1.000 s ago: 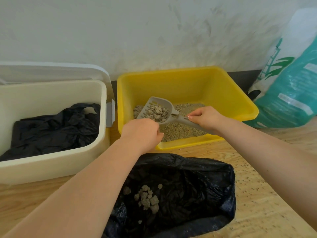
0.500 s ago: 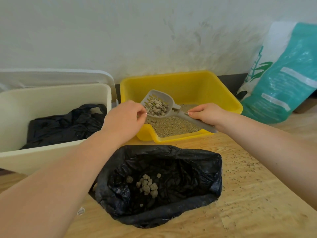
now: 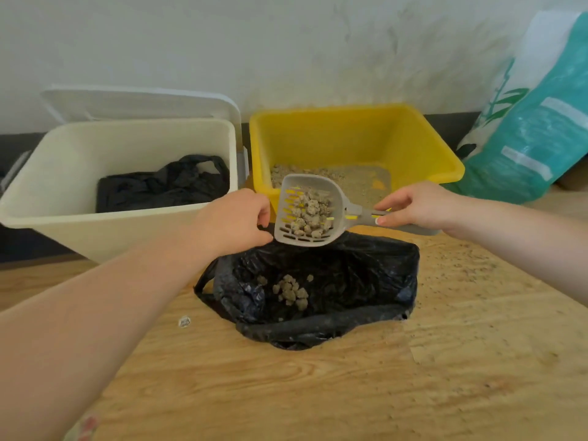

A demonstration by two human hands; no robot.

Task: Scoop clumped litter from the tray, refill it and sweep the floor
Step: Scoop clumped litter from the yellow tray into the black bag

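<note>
Where the pale wooden floor (image 3: 413, 377) meets a rough white wall (image 3: 286, 43) with a dark skirting strip, loose grains lie scattered across the boards at the right of the frame. At centre right, against the wall, stands the yellow plastic tray (image 3: 423, 144), smooth-walled and rectangular, with a thin bed of sandy litter (image 3: 359, 183) that leaves a bare yellow patch near its right corner. At the left sits a cream plastic bin (image 3: 127, 230) with its lid tipped back and crumpled black bags (image 3: 165, 186) inside. A teal and white sack (image 3: 534, 122) leans at the upper right.

The right hand (image 3: 416, 206) pinches the handle of a grey slotted scoop (image 3: 307, 210) heaped with knobbly grey clumps (image 3: 310, 213). Half a second ago the scoop was over the tray; it now hangs just past the tray's front rim, above the mouth of a glossy, crinkled black bag (image 3: 366, 278) lying open on the floor at the centre. A small pile of earlier clumps (image 3: 291, 292) rests inside it. The left hand (image 3: 234, 221), fingers curled, has come down beside the scoop's left edge to the bag's far rim; whether it grips the plastic cannot be told. The view itself has drawn back and shows more floor.
</note>
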